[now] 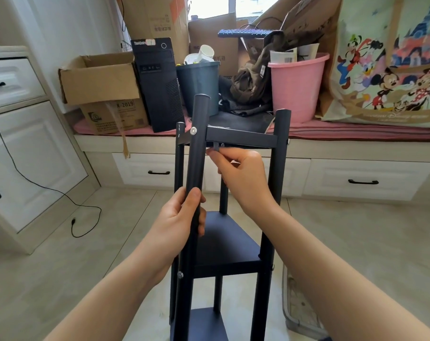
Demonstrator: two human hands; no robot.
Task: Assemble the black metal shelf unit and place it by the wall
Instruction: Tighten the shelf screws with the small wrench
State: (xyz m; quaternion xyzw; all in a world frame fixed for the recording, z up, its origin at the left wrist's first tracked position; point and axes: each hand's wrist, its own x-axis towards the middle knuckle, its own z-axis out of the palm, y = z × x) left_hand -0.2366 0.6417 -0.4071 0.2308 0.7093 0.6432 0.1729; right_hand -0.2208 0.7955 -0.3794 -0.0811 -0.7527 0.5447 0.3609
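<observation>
You are working on a tiled floor [68, 254] facing a cushioned window bench [356, 130] crowded with cardboard boxes, a black computer tower [157, 84], a dark bin [198, 86] and a pink bucket [297, 87]; this clutter sits well behind the work and leaves room to handle the frame. The black metal shelf unit [223, 244] stands directly in front of you, between your forearms, tipped toward you so that the top shelf [241, 136] joint is within reach. Your left hand [182, 217] wraps the near front post [194, 163] at mid-height, which steadies the frame against turning force. Your right hand [243, 178] reaches under the top shelf with fingertips pinched on a small dark tool [216, 146], probably a hex key, set at a fastener [222, 144]; the view there is too small to confirm. A silver bolt head [193, 130] shows on the post beside it.
</observation>
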